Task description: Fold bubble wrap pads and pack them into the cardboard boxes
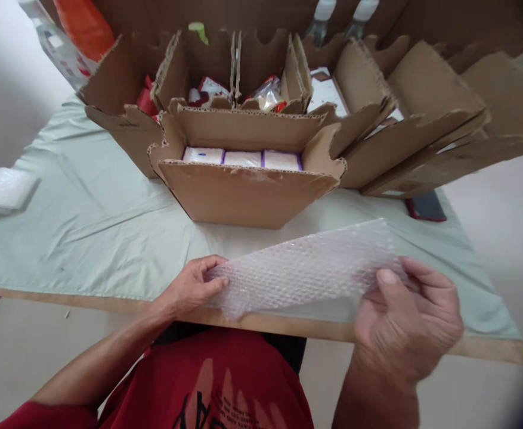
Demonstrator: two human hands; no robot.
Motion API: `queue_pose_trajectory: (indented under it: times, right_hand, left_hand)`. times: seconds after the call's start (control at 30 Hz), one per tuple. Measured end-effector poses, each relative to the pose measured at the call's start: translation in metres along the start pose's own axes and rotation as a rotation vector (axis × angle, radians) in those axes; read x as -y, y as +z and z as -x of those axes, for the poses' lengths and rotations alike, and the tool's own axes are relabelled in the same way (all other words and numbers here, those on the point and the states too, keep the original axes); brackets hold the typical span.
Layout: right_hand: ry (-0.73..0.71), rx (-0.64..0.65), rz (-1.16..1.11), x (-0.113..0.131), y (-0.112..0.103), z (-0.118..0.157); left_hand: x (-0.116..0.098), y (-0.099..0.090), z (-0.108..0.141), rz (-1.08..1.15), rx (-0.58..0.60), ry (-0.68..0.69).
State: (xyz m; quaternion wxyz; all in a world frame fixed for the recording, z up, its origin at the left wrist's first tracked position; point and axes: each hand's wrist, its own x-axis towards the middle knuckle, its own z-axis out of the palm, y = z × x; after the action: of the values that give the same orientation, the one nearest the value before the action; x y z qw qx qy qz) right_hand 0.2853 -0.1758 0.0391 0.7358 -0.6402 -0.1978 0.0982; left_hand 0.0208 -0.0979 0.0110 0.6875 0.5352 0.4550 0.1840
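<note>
A long strip of bubble wrap is stretched between my two hands, above the front edge of the cloth-covered table. My left hand pinches its left end between thumb and fingers. At the right end my right hand grips the wrap, thumb on top and fingers curled behind. The strip slants upward to the right. Beyond it stands a cardboard box with white, purple-edged packs inside.
Behind are several open cardboard bins holding packets. Folded bubble wrap lies at the left on the green cloth. A dark phone-like object is at the right. Bottles stand at the back.
</note>
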Motion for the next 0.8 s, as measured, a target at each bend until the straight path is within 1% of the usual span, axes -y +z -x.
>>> queue_pose_trajectory:
  times: [0.03,0.1,0.17,0.2,0.3,0.37,0.43,0.47,0.5,0.53,0.57,0.63,0.7,0.73,0.8]
  right_hand:
    - [0.013,0.014,0.034,0.000,-0.006,-0.002]
    - [0.039,0.089,0.130,0.002,-0.015,-0.003]
    - [-0.002,0.187,0.221,0.012,-0.017,-0.003]
    - [-0.059,0.229,0.240,0.019,-0.014,-0.003]
    - [-0.324,0.329,0.179,0.049,0.008,-0.010]
    - [-0.515,0.389,0.094,0.068,0.030,-0.022]
    - [-0.674,0.445,0.020,0.084,0.053,-0.040]
    - [-0.732,0.473,0.012,0.090,0.064,-0.050]
    - [-0.780,0.511,0.036,0.094,0.074,-0.060]
    - [-0.814,0.566,0.097,0.097,0.084,-0.070]
    - [-0.837,0.633,0.185,0.099,0.092,-0.080]
    - [-0.854,0.790,0.396,0.099,0.107,-0.098]
    - [-0.832,0.945,0.608,0.095,0.121,-0.112]
    - [-0.805,0.998,0.704,0.092,0.127,-0.117]
    - [-0.734,1.011,0.802,0.086,0.138,-0.128]
  left_hand:
    - [-0.002,-0.005,0.005,-0.012,-0.036,0.019]
    - [-0.010,-0.016,0.016,-0.019,-0.161,0.099]
    - [-0.027,-0.028,0.026,0.000,-0.310,0.240]
    - [-0.038,-0.034,0.029,0.012,-0.384,0.333]
    - [-0.084,-0.050,0.029,0.004,-0.549,0.687]
    - [-0.119,-0.064,0.018,-0.041,-0.613,0.930]
    - [-0.153,-0.079,0.002,-0.122,-0.647,1.110]
    - [-0.166,-0.086,-0.008,-0.177,-0.658,1.163]
    - [-0.178,-0.093,-0.017,-0.244,-0.664,1.163]
    - [-0.187,-0.098,-0.025,-0.324,-0.668,1.119]
    - [-0.193,-0.102,-0.032,-0.419,-0.666,1.035]
    - [-0.199,-0.106,-0.044,-0.645,-0.645,0.809]
    - [-0.200,-0.108,-0.053,-0.891,-0.595,0.613]
    - [-0.201,-0.108,-0.057,-1.002,-0.576,0.563]
    - [-0.205,-0.110,-0.064,-1.183,-0.545,0.539]
